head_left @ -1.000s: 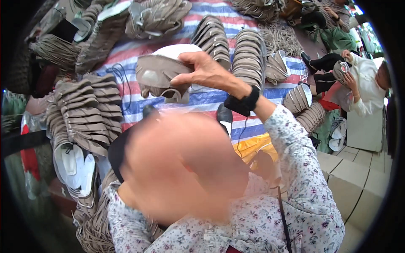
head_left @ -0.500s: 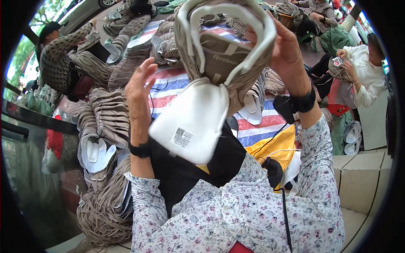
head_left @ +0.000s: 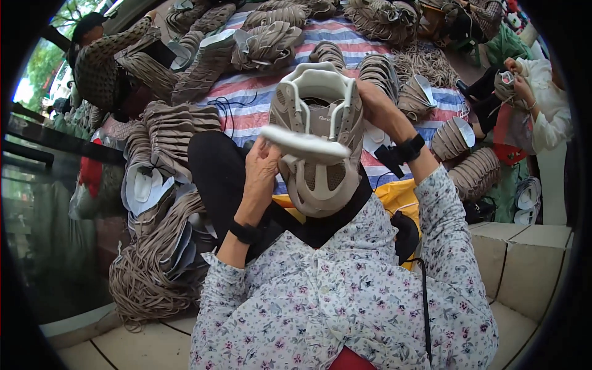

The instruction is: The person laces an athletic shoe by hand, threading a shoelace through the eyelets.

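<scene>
A taupe shoe upper (head_left: 322, 196) with white collar lining hangs in front of me over my lap, toe end toward me. My right hand (head_left: 381, 110) grips its far right side by the collar, fingers partly hidden behind it. At the near left, my left hand (head_left: 262, 174) pinches the white padded tongue (head_left: 306, 145), which stands out across the shoe's opening. No sole shows on the upper. Black straps circle both my wrists.
Stacked uppers (head_left: 176, 132) and a heap of taupe laces (head_left: 157, 277) lie at my left. More bundles (head_left: 268, 46) sit on the striped sheet (head_left: 246, 114) ahead. People (head_left: 111, 68) work at left and right. A tiled ledge (head_left: 518, 259) stands at my right.
The upper has come down and nearer my lap, its toe now showing. My left hand, free and spread before, has closed on the tongue. My right hand keeps its grip.
</scene>
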`<state>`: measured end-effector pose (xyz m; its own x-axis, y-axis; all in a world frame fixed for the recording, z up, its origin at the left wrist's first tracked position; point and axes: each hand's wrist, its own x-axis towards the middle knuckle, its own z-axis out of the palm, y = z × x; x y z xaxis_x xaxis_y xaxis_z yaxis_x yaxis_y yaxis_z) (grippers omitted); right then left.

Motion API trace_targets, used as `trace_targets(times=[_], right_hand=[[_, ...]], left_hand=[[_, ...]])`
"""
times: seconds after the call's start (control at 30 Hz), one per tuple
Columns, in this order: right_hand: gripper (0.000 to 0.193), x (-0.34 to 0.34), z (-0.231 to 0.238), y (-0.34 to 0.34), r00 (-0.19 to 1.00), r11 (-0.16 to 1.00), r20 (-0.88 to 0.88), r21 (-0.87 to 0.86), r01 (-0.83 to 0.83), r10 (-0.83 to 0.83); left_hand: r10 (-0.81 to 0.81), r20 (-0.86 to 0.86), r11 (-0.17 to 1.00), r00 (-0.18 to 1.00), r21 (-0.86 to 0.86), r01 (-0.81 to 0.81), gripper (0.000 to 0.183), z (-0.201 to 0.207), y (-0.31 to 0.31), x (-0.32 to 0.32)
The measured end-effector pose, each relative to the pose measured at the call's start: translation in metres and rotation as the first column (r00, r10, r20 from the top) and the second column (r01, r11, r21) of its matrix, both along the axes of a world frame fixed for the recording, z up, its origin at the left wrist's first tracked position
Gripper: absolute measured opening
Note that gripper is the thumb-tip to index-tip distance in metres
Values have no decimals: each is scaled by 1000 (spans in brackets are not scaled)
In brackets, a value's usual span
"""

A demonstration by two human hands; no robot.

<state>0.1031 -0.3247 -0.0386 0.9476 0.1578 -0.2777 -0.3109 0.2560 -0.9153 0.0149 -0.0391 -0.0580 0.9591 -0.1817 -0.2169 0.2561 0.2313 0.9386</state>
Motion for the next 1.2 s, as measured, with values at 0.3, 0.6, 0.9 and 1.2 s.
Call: trace_targets(times=[0.3,0.6,0.9,1.2], right_hand=[[42,39,34,1,967,968,37,-17,-251,251],[44,42,-8,19,939,934,59,-142,-329,340],[43,49,-43,56,954,954,1,-25,-299,299],[48,42,-26,50,917,891,134,-326,-317,376]], left_hand=[[39,52,991,998,-131,-32,52,-18,-16,7],[-429,238,539,871,841,36,17,51,5,-49],[-453,625,603,636,740,-298,30,49,5,74],[-572,487,524,660,836,-163,36,42,-2,73]])
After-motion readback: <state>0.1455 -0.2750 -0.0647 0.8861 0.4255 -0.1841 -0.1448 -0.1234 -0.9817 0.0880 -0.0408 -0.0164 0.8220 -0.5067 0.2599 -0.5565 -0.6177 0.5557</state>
